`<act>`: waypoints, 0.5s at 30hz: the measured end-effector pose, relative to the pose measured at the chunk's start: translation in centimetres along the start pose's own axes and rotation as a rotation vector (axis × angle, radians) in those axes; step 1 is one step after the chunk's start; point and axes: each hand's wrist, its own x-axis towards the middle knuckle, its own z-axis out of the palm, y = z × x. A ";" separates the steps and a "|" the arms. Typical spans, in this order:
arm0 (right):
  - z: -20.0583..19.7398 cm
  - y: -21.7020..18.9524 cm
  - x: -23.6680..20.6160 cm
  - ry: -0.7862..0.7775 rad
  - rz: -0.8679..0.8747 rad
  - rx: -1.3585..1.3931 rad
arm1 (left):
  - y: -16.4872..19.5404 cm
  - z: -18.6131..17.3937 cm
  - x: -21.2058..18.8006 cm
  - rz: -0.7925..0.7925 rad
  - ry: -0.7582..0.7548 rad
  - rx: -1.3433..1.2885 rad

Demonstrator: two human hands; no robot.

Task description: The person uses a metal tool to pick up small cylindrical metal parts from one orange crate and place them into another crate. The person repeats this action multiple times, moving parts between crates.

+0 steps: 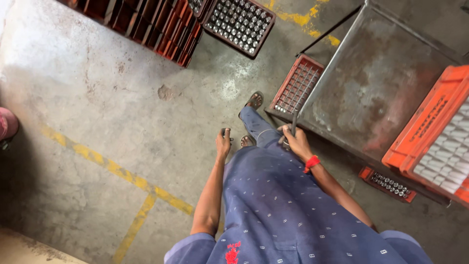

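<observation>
A worn concrete floor marked with yellow painted lines is seen from above, and a grey metal table with a rusty top is placed at the right; an orange crate filled with pale cylinders is set on its far right part. Dark red crates are stacked at the top, one tray being packed with shiny metal pieces, and a reddish grid tray is laid on the floor just beside the table. The right hand, banded with red thread at the wrist, is closed around a dark metal rod at the table's corner. A small dark piece is gripped by the curled fingers of the left hand
</observation>
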 end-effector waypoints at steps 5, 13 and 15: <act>2.8 -5.5 7.2 0.033 0.045 0.151 | 2.1 -2.4 6.4 0.023 0.059 -0.009; 4.5 -8.6 21.1 0.319 0.152 0.009 | 3.6 -3.3 16.2 -0.018 0.068 0.083; 5.0 -8.5 24.3 0.335 0.172 0.114 | 3.6 -2.4 18.7 0.014 0.046 0.146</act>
